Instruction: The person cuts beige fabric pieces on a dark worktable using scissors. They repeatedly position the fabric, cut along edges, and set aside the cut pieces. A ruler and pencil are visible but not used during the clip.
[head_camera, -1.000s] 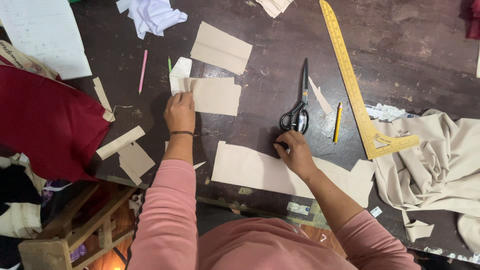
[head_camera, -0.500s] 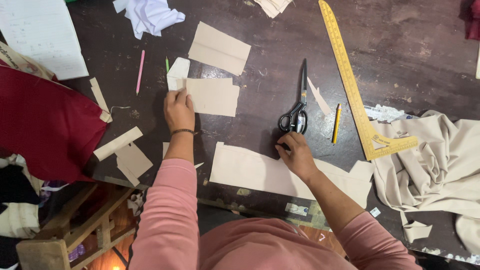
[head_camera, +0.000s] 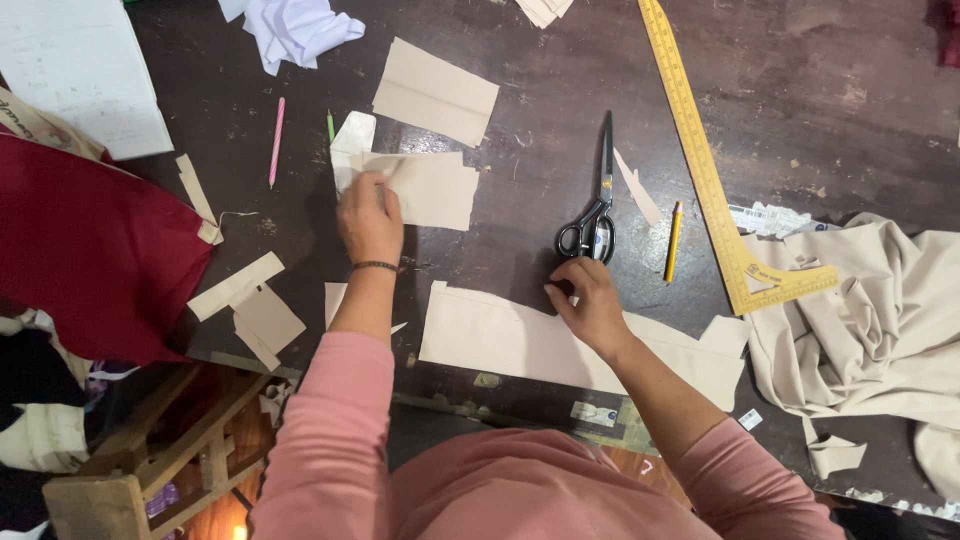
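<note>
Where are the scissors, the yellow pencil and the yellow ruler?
scissors (head_camera: 598, 215): head view, near the pivot above the black handles.
yellow pencil (head_camera: 674, 240): head view, mid-shaft.
yellow ruler (head_camera: 690, 120): head view, middle of the long arm.

**Around the dark surface**

We see a yellow L-shaped ruler (head_camera: 700, 160) lying beside a yellow pencil (head_camera: 674, 241). A pink pencil (head_camera: 277, 141) and a green one (head_camera: 331, 126) lie near a sheet of white paper (head_camera: 85, 70). Crumpled white cloth (head_camera: 295, 28) sits at the top edge, dark red cloth (head_camera: 90, 250) at one side, a heap of beige cloth (head_camera: 880, 320) at the other. A wooden stool (head_camera: 150, 470) stands below the surface (head_camera: 850, 90).
</note>
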